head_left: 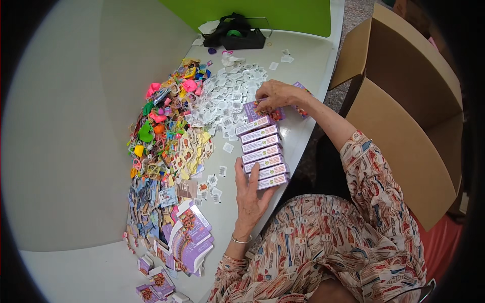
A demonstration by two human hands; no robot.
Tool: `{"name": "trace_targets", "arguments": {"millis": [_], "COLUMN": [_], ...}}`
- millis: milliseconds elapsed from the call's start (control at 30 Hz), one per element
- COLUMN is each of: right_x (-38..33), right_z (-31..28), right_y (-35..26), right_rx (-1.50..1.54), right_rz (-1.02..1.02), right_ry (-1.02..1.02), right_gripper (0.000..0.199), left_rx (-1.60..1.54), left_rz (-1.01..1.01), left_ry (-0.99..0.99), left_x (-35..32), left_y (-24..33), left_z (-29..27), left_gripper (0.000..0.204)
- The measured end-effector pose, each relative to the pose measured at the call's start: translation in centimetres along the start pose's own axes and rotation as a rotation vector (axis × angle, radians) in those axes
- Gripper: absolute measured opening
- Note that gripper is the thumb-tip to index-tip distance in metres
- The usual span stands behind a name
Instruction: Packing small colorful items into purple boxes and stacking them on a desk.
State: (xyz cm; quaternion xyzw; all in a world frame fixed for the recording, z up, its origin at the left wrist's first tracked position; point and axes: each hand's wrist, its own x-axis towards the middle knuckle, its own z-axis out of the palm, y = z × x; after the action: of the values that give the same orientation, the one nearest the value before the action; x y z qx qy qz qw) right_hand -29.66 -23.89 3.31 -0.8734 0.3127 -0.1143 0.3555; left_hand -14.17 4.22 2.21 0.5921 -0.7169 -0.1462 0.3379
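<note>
A row of several small purple-and-white boxes (261,146) stands on edge on the table, pressed side by side. My left hand (247,199) rests at the row's near end, fingers stretched along its left side and over the top, thumb apart at the near face. At the far end, my right hand (277,96) has its fingers bent down onto a purple box (250,110) that shows a printed picture; the fingertips are partly hidden. Another purple box (301,108) lies beyond my right wrist, partly covered by it.
Small white printed packets (222,96) lie heaped beyond the row. To the left are colourful small toys (156,118), yellowish cards (189,151), bluish packets (146,202) and fanned flat purple cartons (194,242). A black tape dispenser (247,40) sits at the back. An open cardboard box (399,136) stands right.
</note>
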Motion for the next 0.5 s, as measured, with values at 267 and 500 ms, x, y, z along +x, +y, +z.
{"name": "trace_targets", "arguments": {"millis": [267,500], "right_x": [-1.8,-4.0], "right_z": [-2.9,-2.0], "right_y": [-2.1,-4.1], "right_rx": [0.563,0.938], "right_rz": [0.220,0.300], "right_ry": [0.423,0.262], "right_gripper": [0.041,0.036], "left_rx": [0.196,-0.043], "left_rz": [0.036,0.085], "left_ry": [0.000,-0.016], "left_x": [1.6,4.4], "left_y": [-0.9,1.4], "left_z": [-0.9,-3.9], "left_gripper": [0.084,0.091]}}
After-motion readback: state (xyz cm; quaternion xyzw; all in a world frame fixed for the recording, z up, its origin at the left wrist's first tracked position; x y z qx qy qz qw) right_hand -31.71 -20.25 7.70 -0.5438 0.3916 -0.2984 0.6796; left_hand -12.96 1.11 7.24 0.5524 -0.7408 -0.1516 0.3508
